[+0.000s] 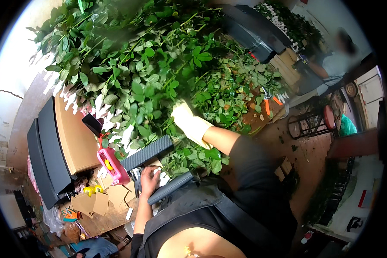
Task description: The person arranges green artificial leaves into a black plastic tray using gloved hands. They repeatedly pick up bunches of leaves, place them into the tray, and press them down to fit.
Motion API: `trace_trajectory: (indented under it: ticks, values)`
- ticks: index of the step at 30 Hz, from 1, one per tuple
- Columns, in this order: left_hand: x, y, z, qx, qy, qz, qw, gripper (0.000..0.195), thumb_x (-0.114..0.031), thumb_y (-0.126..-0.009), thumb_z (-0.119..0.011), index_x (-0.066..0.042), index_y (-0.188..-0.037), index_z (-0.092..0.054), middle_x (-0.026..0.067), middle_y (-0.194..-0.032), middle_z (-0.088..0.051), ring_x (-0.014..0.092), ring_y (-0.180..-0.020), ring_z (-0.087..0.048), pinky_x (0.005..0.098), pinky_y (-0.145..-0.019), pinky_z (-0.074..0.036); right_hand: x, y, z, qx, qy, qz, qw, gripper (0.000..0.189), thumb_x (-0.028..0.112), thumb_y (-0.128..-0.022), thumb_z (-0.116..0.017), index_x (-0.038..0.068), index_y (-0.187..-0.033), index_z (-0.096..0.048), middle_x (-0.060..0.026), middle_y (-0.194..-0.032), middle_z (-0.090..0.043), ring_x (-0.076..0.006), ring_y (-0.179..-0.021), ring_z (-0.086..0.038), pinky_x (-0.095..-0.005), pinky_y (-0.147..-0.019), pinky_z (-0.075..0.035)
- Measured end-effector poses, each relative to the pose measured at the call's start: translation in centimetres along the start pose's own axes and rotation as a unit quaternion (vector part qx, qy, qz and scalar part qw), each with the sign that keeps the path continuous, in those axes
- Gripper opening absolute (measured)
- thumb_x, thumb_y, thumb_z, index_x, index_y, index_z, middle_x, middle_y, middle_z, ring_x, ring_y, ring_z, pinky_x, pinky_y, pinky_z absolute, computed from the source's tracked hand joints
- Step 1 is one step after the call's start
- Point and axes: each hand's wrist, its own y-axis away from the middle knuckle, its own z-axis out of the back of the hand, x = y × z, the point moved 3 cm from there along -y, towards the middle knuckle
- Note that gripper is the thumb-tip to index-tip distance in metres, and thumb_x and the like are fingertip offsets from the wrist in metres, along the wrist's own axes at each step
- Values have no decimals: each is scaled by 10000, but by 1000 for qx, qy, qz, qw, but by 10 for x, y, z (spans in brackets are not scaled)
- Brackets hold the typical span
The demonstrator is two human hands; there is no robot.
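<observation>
My right hand [188,122], in a pale yellow glove, reaches into a large heap of leafy cut stems [142,67]; its fingertips are partly lost among the leaves. Bare, my left hand [150,180] rests near my body between two dark corrugated cardboard sides [148,152], its fingers bent at a small white piece; whether it grips that is unclear. More leafy stems [193,158] lie between these dark sides. White-wrapped heads [71,100] show along the heap's left edge. A pink tape dispenser [117,171] stands left of my left hand.
Orange-handled pruning shears [267,104] lie at the heap's right. Cardboard pieces [101,201], yellow tape rolls [93,190] and a phone [92,124] are at the left, beside dark cartons [51,145]. Another person [335,64] works at the upper right; a metal stool [312,122] stands below.
</observation>
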Motion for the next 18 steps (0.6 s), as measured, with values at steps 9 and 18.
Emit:
trace_trajectory:
  ticks: [9, 18]
  values:
    - [-6, 3, 7, -8, -99, -86, 991, 212, -136, -843, -770, -61, -1036, -721, 121, -1017, -703, 349, -973, -638, 423, -885, -501, -43, 7, 153, -8, -66, 32, 997, 97, 141, -956, -615, 131, -945, -711, -38, -898, -681, -189, -893, -636, -379, -917, -482]
    - [3, 11, 12, -39, -129, -105, 985, 200, -145, -885, -777, -49, -1059, -755, 130, -1046, -711, 307, -976, -673, 385, -860, -527, -43, 75, 220, 9, -534, -66, 843, 242, -31, -830, -603, 55, -1003, -749, -141, -867, -735, -244, -776, -696, -325, -724, -568]
